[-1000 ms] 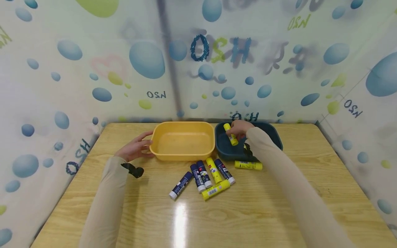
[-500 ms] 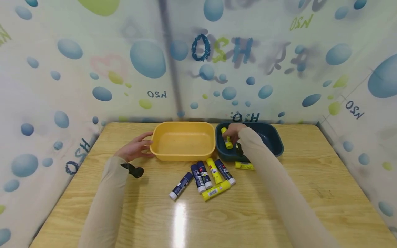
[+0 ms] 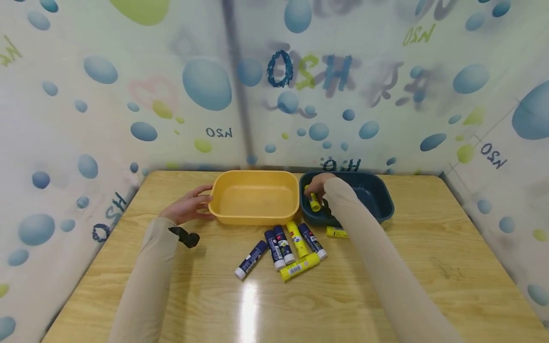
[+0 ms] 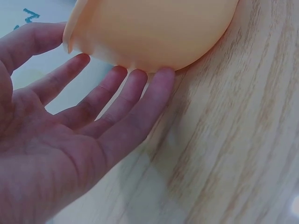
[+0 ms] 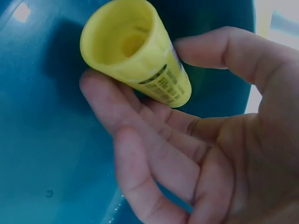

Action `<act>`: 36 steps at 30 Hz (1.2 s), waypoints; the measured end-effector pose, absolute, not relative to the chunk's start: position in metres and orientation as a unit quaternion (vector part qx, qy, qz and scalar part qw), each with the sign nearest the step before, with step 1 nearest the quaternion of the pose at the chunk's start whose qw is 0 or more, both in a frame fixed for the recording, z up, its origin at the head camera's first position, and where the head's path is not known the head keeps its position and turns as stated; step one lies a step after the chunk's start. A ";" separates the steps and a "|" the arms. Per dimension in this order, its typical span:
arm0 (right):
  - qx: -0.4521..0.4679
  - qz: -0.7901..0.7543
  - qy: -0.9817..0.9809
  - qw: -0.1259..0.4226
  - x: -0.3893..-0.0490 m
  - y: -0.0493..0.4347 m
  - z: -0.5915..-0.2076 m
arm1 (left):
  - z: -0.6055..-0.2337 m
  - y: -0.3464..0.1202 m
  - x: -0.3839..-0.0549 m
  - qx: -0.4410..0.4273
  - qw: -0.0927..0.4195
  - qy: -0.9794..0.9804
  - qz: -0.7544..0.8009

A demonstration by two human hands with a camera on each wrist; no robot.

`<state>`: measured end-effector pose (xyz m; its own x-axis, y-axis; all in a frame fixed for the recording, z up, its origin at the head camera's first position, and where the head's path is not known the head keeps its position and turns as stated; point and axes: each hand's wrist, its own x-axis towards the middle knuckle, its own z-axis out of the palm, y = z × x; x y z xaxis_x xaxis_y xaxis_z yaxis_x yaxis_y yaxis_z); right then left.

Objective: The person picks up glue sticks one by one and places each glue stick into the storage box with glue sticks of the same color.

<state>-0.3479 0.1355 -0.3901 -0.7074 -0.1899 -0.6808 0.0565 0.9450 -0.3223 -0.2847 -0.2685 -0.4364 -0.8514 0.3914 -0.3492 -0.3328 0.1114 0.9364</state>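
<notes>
My right hand (image 3: 319, 185) is down in the dark blue basin (image 3: 379, 195). It pinches a yellow glue stick (image 5: 161, 77) between thumb and fingers, the hollow end toward the camera in the right wrist view. The glue stick is tilted, close over the basin's floor. At the left, my left hand (image 3: 186, 207) rests its extended fingertips against the end wall of the orange basin (image 4: 154, 32); one digit lies at the rim. Nothing lies inside the orange basin.
In front of the basins lie several glue sticks: navy ones with white ends (image 3: 251, 259) and yellow ones (image 3: 299, 267). Another yellow glue stick (image 3: 336, 232) lies before the blue basin, partly behind the right sleeve. A patterned wall covering (image 3: 206, 85) stands behind the table (image 3: 206, 305).
My right hand has moved left and lower inside the blue basin, carrying the yellow glue stick. The left hand stays at the orange basin.
</notes>
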 end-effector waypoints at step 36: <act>-0.032 -0.175 0.919 0.352 -0.335 0.141 -0.367 | -0.435 -0.266 -0.285 0.016 0.270 0.693 0.668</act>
